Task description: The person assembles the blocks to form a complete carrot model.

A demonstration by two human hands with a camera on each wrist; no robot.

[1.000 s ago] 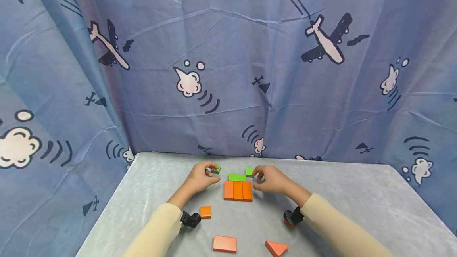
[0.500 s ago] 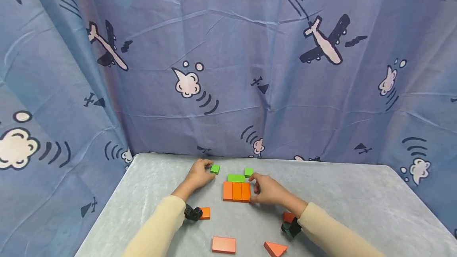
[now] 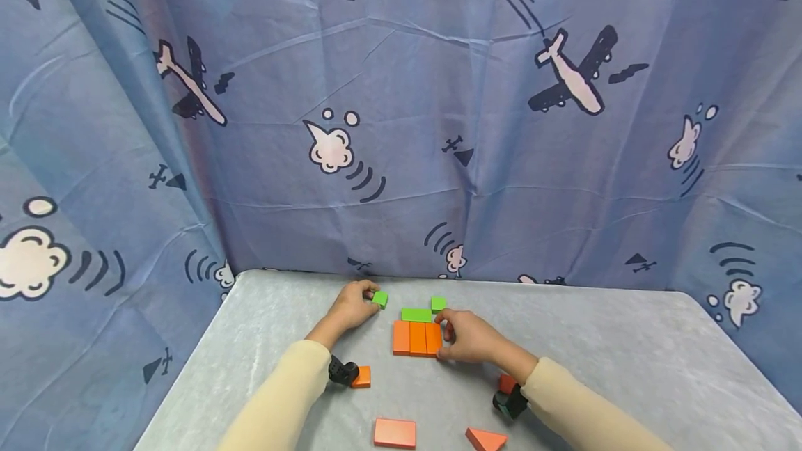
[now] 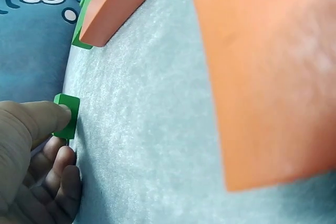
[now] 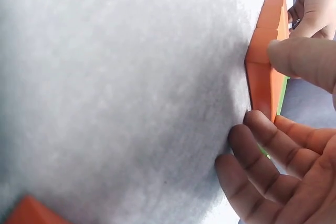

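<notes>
My left hand (image 3: 352,303) pinches a small green cube (image 3: 379,299) at the back of the table, with the thumb on one face (image 4: 67,116). My right hand (image 3: 471,336) grips the rightmost of three orange blocks (image 3: 434,338) laid side by side. Its thumb presses that row's near end, and its curled fingers reach along the outer side and far end, as the right wrist view shows. Right behind the row lies a green rectangular block (image 3: 416,314). A second green cube (image 3: 438,305) stands off that block's right corner.
An orange square block (image 3: 361,377) lies beneath the left wrist camera, and a red block (image 3: 507,383) beside the right one. Nearer the front are a salmon rectangular block (image 3: 395,433) and a triangular block (image 3: 486,439). A patterned blue curtain (image 3: 401,124) hangs behind the table.
My left hand has drawn back slightly left and closed its fingertips on the green cube. My right hand has come down and left from beside the other cube to the orange row's right end.
</notes>
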